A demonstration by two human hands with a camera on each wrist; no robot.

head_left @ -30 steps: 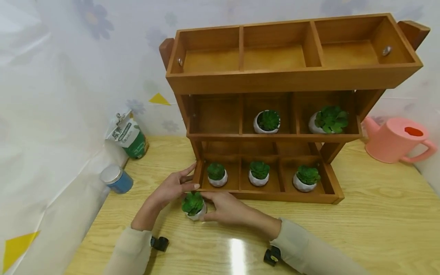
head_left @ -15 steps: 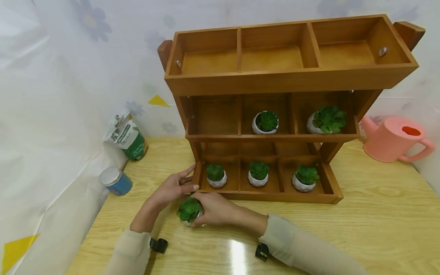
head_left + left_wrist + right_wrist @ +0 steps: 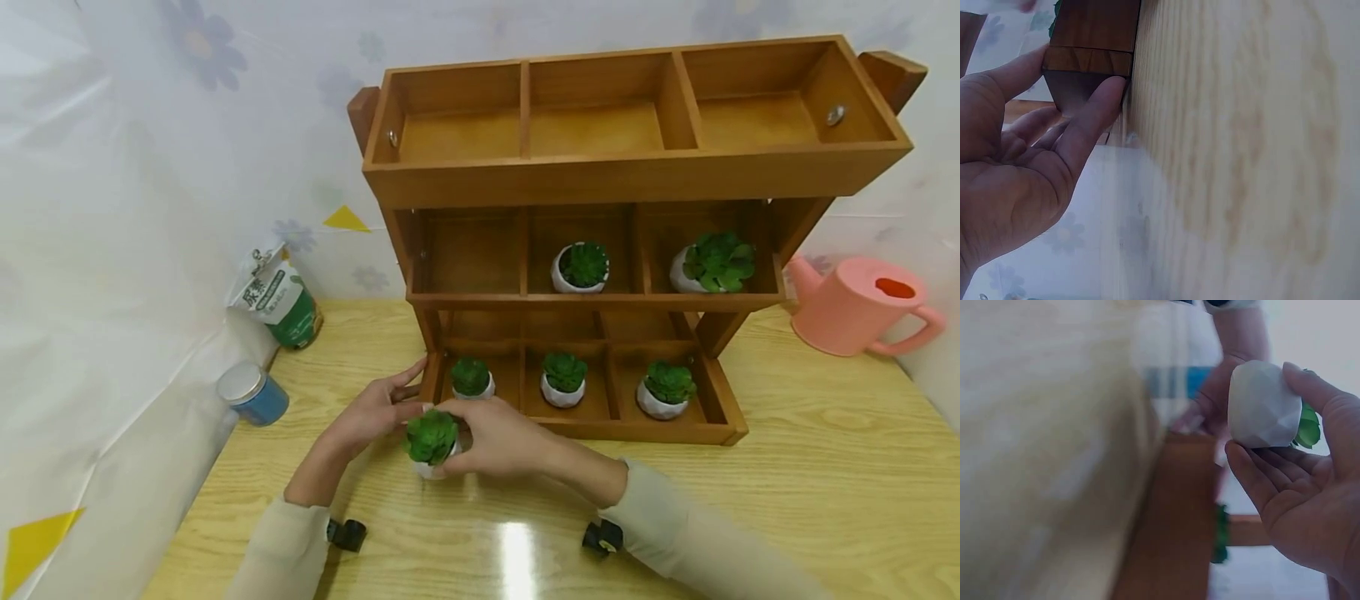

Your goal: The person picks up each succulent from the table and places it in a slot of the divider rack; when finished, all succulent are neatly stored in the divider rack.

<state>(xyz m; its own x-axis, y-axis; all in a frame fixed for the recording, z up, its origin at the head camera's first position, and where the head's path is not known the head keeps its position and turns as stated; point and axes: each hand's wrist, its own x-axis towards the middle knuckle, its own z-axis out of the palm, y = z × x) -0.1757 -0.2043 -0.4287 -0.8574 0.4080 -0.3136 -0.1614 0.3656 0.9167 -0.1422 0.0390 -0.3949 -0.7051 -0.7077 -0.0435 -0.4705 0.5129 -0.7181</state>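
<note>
My right hand (image 3: 501,438) grips a small potted succulent (image 3: 432,437) by its faceted white pot. In the right wrist view, the white pot (image 3: 1262,407) is raised off the table, with thumb and fingers on opposite sides. My left hand (image 3: 373,412) holds the lower front left corner of a brown wooden tiered shelf (image 3: 637,177). The left wrist view shows its thumb and fingers around the shelf's corner (image 3: 1087,61). On the bottom tier, succulents stand in the left (image 3: 471,377), middle (image 3: 564,377) and right (image 3: 667,387) compartments.
Two more succulents sit on the middle tier, in the centre (image 3: 582,268) and right (image 3: 716,262) compartments. A pink watering can (image 3: 855,307) stands right of the shelf. At left are a blue jar (image 3: 255,395) and a clipped green-and-white bag (image 3: 281,300).
My right hand first shifts the potted succulent slightly left, its grip moving further round it. It then raises the pot up and right toward the shelf. The left hand stays at the shelf corner.
</note>
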